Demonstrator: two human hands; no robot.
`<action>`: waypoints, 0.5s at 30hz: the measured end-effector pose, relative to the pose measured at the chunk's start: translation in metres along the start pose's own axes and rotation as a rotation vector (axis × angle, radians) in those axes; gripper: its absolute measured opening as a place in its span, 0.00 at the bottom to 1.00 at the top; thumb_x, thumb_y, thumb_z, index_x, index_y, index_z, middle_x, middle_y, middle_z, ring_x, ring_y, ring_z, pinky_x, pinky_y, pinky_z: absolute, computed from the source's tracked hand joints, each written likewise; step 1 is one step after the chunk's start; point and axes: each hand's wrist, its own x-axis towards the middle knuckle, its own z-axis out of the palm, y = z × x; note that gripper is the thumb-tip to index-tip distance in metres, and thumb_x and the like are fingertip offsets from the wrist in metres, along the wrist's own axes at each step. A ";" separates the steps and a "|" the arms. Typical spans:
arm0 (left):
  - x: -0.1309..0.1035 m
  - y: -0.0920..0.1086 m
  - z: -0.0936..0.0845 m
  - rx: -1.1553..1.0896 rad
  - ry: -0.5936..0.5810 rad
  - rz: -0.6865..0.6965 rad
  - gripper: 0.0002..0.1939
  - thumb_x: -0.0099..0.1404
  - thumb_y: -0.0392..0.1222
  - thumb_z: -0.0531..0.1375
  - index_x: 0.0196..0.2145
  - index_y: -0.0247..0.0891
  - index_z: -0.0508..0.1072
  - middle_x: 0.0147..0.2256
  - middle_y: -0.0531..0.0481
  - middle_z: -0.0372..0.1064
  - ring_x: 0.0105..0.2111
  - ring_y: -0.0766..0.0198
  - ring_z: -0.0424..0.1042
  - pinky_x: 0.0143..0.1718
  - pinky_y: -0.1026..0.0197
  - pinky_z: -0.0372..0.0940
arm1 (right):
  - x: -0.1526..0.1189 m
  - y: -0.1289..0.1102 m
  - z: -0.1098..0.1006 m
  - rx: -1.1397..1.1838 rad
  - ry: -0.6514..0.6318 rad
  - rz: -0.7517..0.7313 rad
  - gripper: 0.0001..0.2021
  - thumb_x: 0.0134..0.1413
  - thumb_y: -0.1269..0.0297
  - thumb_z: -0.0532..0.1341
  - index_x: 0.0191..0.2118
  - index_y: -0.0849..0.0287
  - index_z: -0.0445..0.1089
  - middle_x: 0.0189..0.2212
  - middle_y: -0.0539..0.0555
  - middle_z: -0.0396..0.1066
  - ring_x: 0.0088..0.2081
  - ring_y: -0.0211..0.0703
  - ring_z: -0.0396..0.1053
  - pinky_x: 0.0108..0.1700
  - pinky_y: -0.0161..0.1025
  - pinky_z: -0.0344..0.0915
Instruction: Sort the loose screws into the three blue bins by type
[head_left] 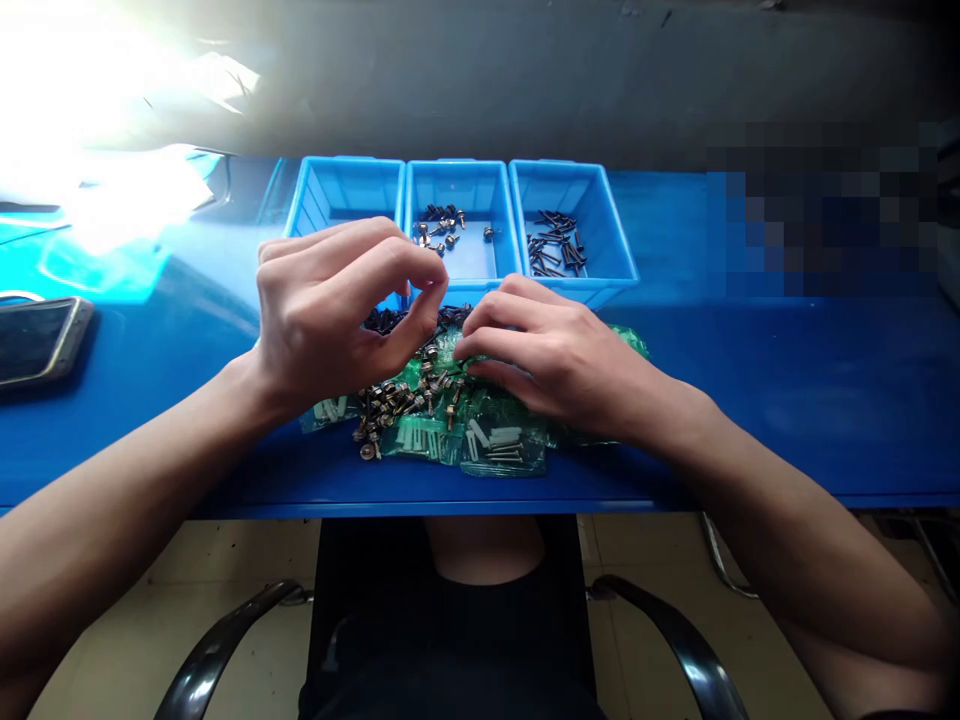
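My left hand (345,310) is raised over the left part of a screw pile, thumb and index fingertips pressed together; anything between them is too small to make out. Low over the pile, my right hand (547,345) has its fingers bent towards the dark screws, and what its fingertips touch is unclear. Brass-coloured screws with washers (394,400) lie below my left hand. Green plastic bags (502,450) holding white plugs and screws lie in front. Behind stand three blue bins: the left bin (352,185) is partly hidden, the middle bin (480,262) holds washer screws, the right bin (619,235) dark screws.
A phone (37,340) lies at the far left of the blue table (787,400), near a bright sheet of plastic (97,270). A grey wall (525,80) rises behind the bins. Chair armrests (225,640) show below the table edge.
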 end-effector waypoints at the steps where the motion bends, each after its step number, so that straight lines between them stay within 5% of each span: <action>1: 0.000 0.001 0.000 0.011 0.000 -0.005 0.03 0.70 0.36 0.65 0.39 0.43 0.75 0.30 0.57 0.75 0.26 0.67 0.73 0.25 0.61 0.63 | 0.000 0.000 0.001 -0.010 -0.013 -0.010 0.09 0.75 0.73 0.59 0.46 0.63 0.78 0.46 0.64 0.78 0.47 0.54 0.71 0.46 0.51 0.74; 7: -0.001 0.005 -0.006 0.068 -0.081 -0.043 0.05 0.72 0.32 0.66 0.40 0.41 0.75 0.33 0.57 0.75 0.31 0.70 0.72 0.31 0.62 0.67 | 0.001 -0.003 0.001 0.002 0.029 -0.004 0.12 0.77 0.72 0.56 0.44 0.63 0.77 0.40 0.61 0.79 0.42 0.50 0.70 0.43 0.49 0.73; 12: -0.003 0.002 -0.003 0.062 -0.025 0.015 0.03 0.74 0.38 0.64 0.40 0.41 0.75 0.33 0.57 0.75 0.30 0.69 0.72 0.32 0.63 0.66 | 0.000 -0.007 -0.009 0.077 0.194 0.108 0.14 0.78 0.68 0.57 0.56 0.53 0.79 0.46 0.57 0.81 0.45 0.50 0.77 0.47 0.49 0.76; 15: -0.003 0.002 -0.002 0.059 0.002 0.002 0.03 0.74 0.35 0.64 0.39 0.40 0.75 0.32 0.57 0.75 0.30 0.69 0.72 0.32 0.63 0.66 | 0.000 -0.011 -0.014 0.169 0.322 0.198 0.12 0.78 0.64 0.60 0.52 0.50 0.82 0.44 0.56 0.83 0.44 0.51 0.80 0.45 0.50 0.79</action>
